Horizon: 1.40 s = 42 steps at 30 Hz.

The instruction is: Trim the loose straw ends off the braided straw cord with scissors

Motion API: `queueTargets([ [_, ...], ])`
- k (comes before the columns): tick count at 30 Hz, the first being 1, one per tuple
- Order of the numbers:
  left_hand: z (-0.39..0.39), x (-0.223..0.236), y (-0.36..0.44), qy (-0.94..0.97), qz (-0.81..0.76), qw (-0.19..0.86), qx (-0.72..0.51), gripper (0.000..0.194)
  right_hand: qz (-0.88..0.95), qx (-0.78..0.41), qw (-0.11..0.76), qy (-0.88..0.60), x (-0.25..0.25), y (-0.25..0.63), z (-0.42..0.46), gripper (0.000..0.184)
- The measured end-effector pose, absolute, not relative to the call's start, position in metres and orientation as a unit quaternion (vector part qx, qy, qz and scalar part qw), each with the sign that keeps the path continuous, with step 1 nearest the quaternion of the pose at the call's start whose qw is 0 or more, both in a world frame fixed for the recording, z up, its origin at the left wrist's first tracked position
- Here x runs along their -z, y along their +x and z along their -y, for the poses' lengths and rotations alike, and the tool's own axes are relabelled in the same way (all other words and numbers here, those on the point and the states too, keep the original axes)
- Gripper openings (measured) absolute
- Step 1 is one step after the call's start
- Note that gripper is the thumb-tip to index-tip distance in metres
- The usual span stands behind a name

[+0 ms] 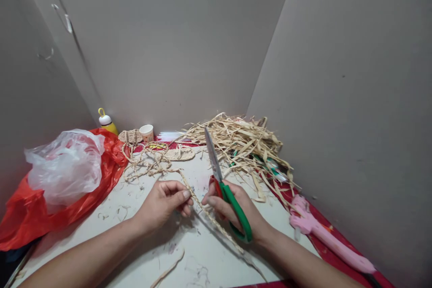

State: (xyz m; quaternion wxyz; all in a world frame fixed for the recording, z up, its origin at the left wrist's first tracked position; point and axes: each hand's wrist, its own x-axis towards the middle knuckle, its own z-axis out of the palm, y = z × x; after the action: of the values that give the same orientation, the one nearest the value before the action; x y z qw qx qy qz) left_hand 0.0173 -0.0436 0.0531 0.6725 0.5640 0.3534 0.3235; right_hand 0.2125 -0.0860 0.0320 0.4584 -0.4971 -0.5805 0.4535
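Observation:
A braided straw cord (216, 224) runs slantwise over the white board, from a tangle of cord (145, 159) at the back left to a thin tail near the front right. My left hand (170, 198) pinches this cord between thumb and fingers. Just to the right, my right hand (232, 207) grips scissors (238, 211) with green and red handles, the blades pointing up and away from me. The right fingertips are close beside the cord; whether they touch it I cannot tell. A loose straw strip (168, 269) lies near the front.
A heap of dry straw (239, 139) fills the back right. Woven straw soles (180, 153), a paper cup (146, 132) and a yellow bottle (107, 121) stand or lie at the back. Plastic bags (67, 166) are left; a pink glue gun (327, 234) is right. Grey panels enclose the table.

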Motion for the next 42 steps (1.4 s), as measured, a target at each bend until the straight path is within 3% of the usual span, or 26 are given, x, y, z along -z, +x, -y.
queueTargets([
  [7,0.050,-0.045,0.024,0.531,-0.338,0.711,-0.314,0.028,0.531,-0.548,0.441,-0.472,-0.039,0.192,0.096,0.029],
  [16,0.035,-0.055,0.017,0.460,-0.374,0.698,-0.402,0.023,0.573,-0.512,0.417,-0.485,-0.043,0.194,0.102,0.015],
  [25,0.034,-0.059,0.013,0.375,-0.335,0.771,-0.390,0.020,0.568,-0.541,0.402,-0.473,-0.048,0.192,0.105,0.019],
  [32,0.024,-0.077,0.005,0.411,-0.312,0.734,-0.442,0.022,0.673,-0.351,0.429,-0.491,-0.036,0.211,0.096,0.029],
  [37,0.024,-0.087,0.001,0.446,-0.294,0.724,-0.437,0.021,0.758,-0.206,0.362,-0.503,-0.023,0.228,0.082,0.026],
  [42,0.021,-0.086,-0.003,0.463,-0.266,0.725,-0.435,0.017,0.791,-0.159,0.302,-0.508,-0.018,0.233,0.077,0.026],
])
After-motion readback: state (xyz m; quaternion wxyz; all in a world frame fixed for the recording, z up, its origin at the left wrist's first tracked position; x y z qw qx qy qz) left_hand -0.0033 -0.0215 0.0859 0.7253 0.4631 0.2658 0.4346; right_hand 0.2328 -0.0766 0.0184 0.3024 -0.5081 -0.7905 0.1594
